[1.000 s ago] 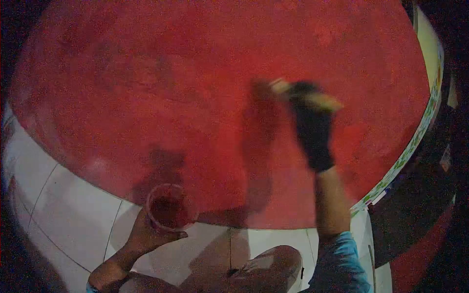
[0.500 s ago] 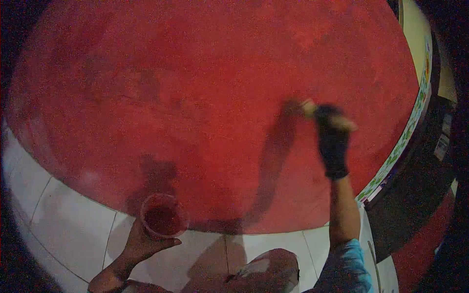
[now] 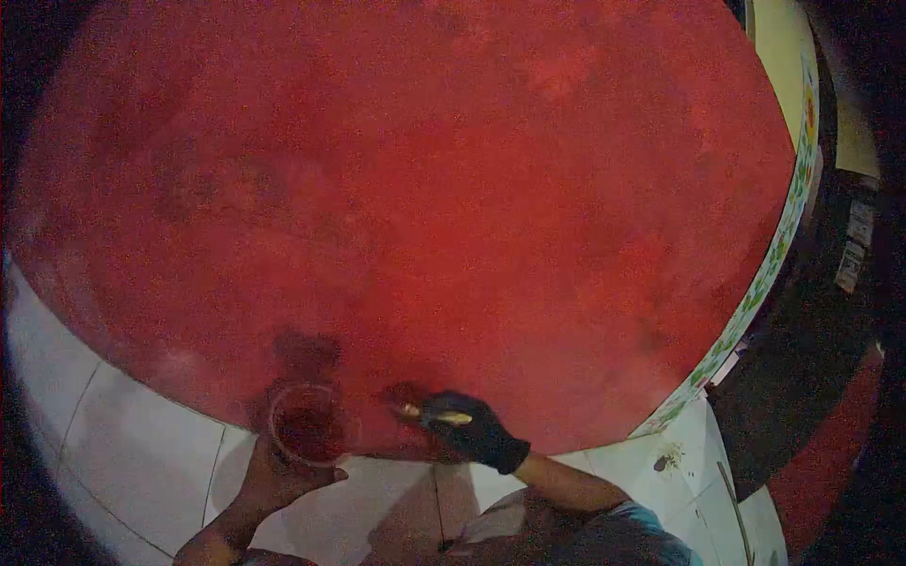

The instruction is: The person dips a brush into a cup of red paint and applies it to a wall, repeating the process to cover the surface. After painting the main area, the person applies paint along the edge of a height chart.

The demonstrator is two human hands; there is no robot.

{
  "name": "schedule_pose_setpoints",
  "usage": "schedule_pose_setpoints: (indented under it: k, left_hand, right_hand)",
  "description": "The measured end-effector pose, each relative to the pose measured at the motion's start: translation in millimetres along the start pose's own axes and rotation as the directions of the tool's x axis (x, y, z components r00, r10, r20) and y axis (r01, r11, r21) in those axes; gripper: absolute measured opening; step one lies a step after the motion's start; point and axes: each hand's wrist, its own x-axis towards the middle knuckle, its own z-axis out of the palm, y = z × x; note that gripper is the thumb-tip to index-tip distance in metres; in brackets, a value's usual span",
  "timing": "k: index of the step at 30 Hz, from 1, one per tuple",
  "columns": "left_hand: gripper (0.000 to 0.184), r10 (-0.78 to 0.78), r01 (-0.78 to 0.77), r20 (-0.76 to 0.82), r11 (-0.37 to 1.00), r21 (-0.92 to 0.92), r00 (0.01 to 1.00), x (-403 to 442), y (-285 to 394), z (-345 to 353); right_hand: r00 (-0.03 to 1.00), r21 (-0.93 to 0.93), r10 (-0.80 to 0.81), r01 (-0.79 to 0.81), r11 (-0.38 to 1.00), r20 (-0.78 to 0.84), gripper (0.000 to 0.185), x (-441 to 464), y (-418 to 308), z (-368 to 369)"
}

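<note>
My bare left hand [image 3: 269, 483] grips a clear round plastic tub [image 3: 307, 424] from below and the side, its thumb along the bottom edge. Inside the tub is something dark red that looks like paint. My right hand [image 3: 479, 436], in a black glove, closes around a paintbrush [image 3: 411, 410] with a pale wooden handle. The brush points left toward the tub, a short gap from its rim; its bristles are blurred and dark against the red. Behind both hands spreads a large red surface [image 3: 510, 217], blotchy with darker and lighter patches.
White tiles [image 3: 142, 424] border the red surface along the bottom. A floral-patterned strip [image 3: 776, 255] edges it on the right, beside a dark area [image 3: 783, 396]. A dark splatter [image 3: 668, 462] marks the tiles at lower right. My knee shows at the bottom.
My right hand has swung down and left with the brush, from the red surface at upper right to near the tub. The left hand and tub have barely moved.
</note>
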Motion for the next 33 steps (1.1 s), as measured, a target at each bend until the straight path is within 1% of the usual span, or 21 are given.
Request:
schedule_pose_setpoints:
  k: [1, 2, 4, 5, 7, 8, 10, 11, 12, 14, 16, 18, 20, 22, 24, 25, 27, 28, 29, 31, 33]
  left_hand:
    - [0.093, 0.007, -0.007, -0.005, 1.0, 0.005, 1.0, 2.9, -7.4, -3.0]
    - [0.094, -0.023, 0.021, 0.035, 0.998, 0.052, 0.999, 6.9, -21.7, -8.4]
    - [0.095, -0.051, 0.044, 0.068, 0.993, 0.106, 0.996, 8.2, -33.5, -13.1]
    - [0.096, -0.023, 0.017, 0.047, 0.993, 0.114, 0.999, 8.5, -36.8, -16.3]
    - [0.097, 0.007, -0.01, 0.022, 0.992, 0.125, 1.0, 8.3, -33.4, -18.1]
    - [0.097, 0.01, -0.015, 0.039, 0.992, 0.128, 0.999, 7.1, -29.1, -17.4]
    - [0.097, 0.006, -0.013, 0.054, 0.991, 0.135, 0.999, 7.9, -30.2, -17.0]
    - [0.096, 0.001, -0.01, 0.051, 0.985, 0.173, 0.999, 9.5, -36.9, -16.7]
    - [0.095, -0.004, -0.006, 0.05, 0.978, 0.21, 0.999, 9.8, -38.5, -16.8]
    - [0.094, -0.008, -0.003, 0.064, 0.986, 0.167, 0.998, 10.2, -25.5, -12.3]
    - [0.093, -0.018, 0.01, 0.071, 0.993, 0.122, 0.997, 15.5, -23.0, -9.2]
    - [0.092, 0.191, -0.217, 0.156, 0.961, 0.173, 0.969, 24.2, -38.4, -5.8]
    - [0.091, 0.129, -0.147, 0.098, 0.967, 0.207, 0.987, 23.8, -23.4, 2.5]
    - [0.091, 0.085, -0.08, -0.008, 0.962, 0.26, 0.996, 20.2, -2.7, 8.5]
    - [0.088, 0.087, -0.096, 0.082, 0.989, 0.113, 0.993, 21.0, 16.7, 18.0]
    - [0.088, 0.102, -0.105, 0.032, 0.986, 0.129, 0.994, 20.4, 22.5, 22.8]
    - [0.087, 0.2, -0.202, 0.026, 0.974, 0.1, 0.979, 19.2, 29.7, 29.5]
    - [0.087, 0.227, -0.225, 0.0, 0.966, 0.126, 0.974, 19.4, 33.9, 31.2]
    - [0.087, 0.233, -0.233, 0.008, 0.968, 0.089, 0.972, 20.4, 36.9, 33.8]
    - [0.087, 0.231, -0.232, 0.038, 0.973, 0.004, 0.972, 20.9, 38.2, 40.4]
    - [0.087, 0.211, -0.204, 0.075, 0.975, -0.09, 0.975, 17.1, 37.1, 48.7]
  right_hand:
    - [0.999, -0.016, -0.002, 0.003, 1.0, 0.05, 0.026, 0.0, 2.4, 4.0]
    - [0.999, -0.016, -0.011, 0.012, 1.0, 0.048, 0.026, 4.0, -9.7, 4.0]
    - [0.977, 0.199, 0.213, -0.206, 0.958, -0.012, 0.019, 10.9, -45.6, 3.6]
    - [0.978, 0.199, 0.207, -0.2, 0.959, -0.016, 0.019, 12.4, -42.1, 7.0]
    - [0.975, -0.057, 0.222, -0.221, 0.974, 0.019, 0.016, 9.0, -26.4, 12.6]
    - [0.976, -0.056, 0.216, -0.214, 0.975, 0.02, 0.016, 7.2, -18.8, 14.9]
    - [0.941, -0.179, 0.304, -0.328, 0.927, -0.149, 0.013, 4.7, 0.1, 15.3]
    - [0.941, -0.172, 0.306, -0.329, 0.928, -0.147, 0.013, 5.6, 9.6, 15.0]
    - [0.919, -0.124, 0.343, -0.371, 0.92, -0.196, 0.013, 6.8, 18.0, 15.3]
    - [0.891, -0.069, 0.384, -0.411, 0.909, -0.242, 0.014, 9.5, 13.2, 11.3]
    - [0.875, -0.028, 0.307, -0.341, 0.94, -0.374, 0.013, 23.7, -19.1, -12.1]
    - [0.878, -0.199, 0.079, -0.193, 0.961, -0.472, 0.012, 29.5, -13.7, -29.5]
    - [0.826, 0.037, 0.083, -0.075, 0.996, -0.557, 0.015, 40.3, -25.2, -47.8]
    - [0.791, 0.14, 0.118, -0.041, 0.989, -0.601, 0.017, 56.4, -51.2, -63.3]
    - [0.757, 0.279, 0.114, 0.092, 0.956, -0.643, 0.019, 72.2, -80.8, -69.9]
    - [0.777, 0.294, 0.086, 0.131, 0.947, -0.624, 0.019, 78.6, -92.1, -72.6]
    - [0.764, 0.31, 0.075, 0.168, 0.936, -0.64, 0.021, 87.0, -106.7, -75.5]
    - [0.785, 0.183, -0.019, 0.168, 0.969, -0.619, 0.023, 88.8, -94.1, -81.7]
    - [0.78, 0.183, -0.052, 0.21, 0.96, -0.624, 0.023, 92.0, -96.8, -79.6]
    - [0.728, 0.402, 0.104, 0.248, 0.881, -0.678, 0.023, 97.4, -102.8, -73.0]
    - [0.744, 0.409, 0.081, 0.27, 0.872, -0.664, 0.023, 93.8, -100.1, -73.5]
